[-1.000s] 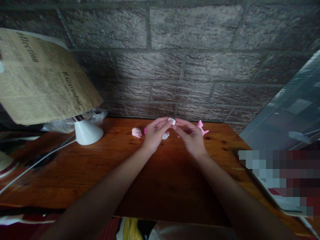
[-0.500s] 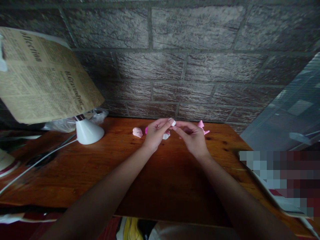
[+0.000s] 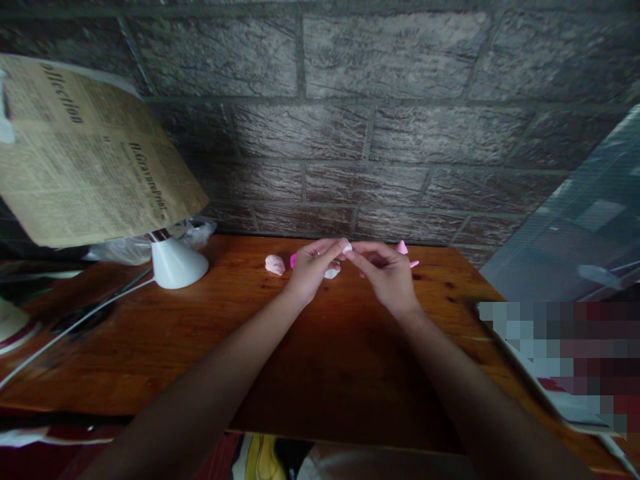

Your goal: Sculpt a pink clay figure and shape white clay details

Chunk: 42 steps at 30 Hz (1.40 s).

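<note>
Between my two hands is a small white lump of modelling clay [image 3: 347, 247], pinched by the fingertips of both. My left hand [image 3: 311, 270] grips it from the left with thumb and forefinger. From the right, my right hand [image 3: 389, 272] presses on it with its thumb and fingers. Another white clay piece [image 3: 331, 272] lies on the table below the left fingers, partly hidden. A pale pink clay lump [image 3: 275, 265] rests left of my left hand, and a bright pink piece [image 3: 293, 260] peeks out behind it. Past my right hand stands a pink pointed clay piece [image 3: 402, 247], its lower part covered.
A lamp with a white base [image 3: 179, 264] and newsprint shade [image 3: 100, 153] stands on the wooden table [image 3: 200, 360] at left, its cable running to the edge. A brick wall [image 3: 345, 133] closes off the back. Clear plastic [image 3: 120, 250] lies behind the lamp.
Both hands stay in nearly the same place. The white lump sits slightly lower, and my right hand has shifted a little, covering more of the pink piece behind it.
</note>
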Available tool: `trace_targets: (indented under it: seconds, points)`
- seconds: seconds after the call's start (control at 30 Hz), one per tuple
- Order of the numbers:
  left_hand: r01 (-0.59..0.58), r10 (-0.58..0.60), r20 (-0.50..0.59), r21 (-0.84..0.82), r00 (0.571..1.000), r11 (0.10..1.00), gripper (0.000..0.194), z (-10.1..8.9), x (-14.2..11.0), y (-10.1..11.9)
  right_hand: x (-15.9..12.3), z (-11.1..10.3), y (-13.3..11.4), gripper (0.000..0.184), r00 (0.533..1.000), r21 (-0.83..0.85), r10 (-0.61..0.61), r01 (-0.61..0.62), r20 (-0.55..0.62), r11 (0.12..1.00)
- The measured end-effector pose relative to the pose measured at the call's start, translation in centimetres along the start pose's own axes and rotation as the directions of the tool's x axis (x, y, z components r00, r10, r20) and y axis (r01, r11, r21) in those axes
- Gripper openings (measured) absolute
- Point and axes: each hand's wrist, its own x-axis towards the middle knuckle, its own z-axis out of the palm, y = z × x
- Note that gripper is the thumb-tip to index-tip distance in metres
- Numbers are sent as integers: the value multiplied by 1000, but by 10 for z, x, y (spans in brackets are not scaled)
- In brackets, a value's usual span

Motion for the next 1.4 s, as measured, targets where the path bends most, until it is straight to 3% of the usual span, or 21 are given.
trace_targets:
  seconds: [0.13,0.37,0.6,0.93,1.1,1.4]
  points:
    - [37,-36,11,-40,999,999,33,0,0,0,0,0,-1,27,1000,-28,-20,20,19,999]
    - [53,-53,18,-24,998,998,31,0,-1,-1,-2,-1,2,18,999,-68,-42,42,1,997]
    - [29,-29,-17,-40,999,999,31,1,0,-1,-2,1,8,17,996,-85,-36,29,-78,996]
    - [-2,2,-60,-12,998,1000,34,2,0,-2,-6,0,5,9,988,-172,-150,142,-34,975]
    - [-7,6,-61,-13,998,1000,34,3,-1,-2,-4,1,8,17,996,-131,-47,36,-79,991]
    - [-51,53,-47,45,997,998,32,2,-2,-2,0,4,7,27,978,169,207,-201,-22,965]
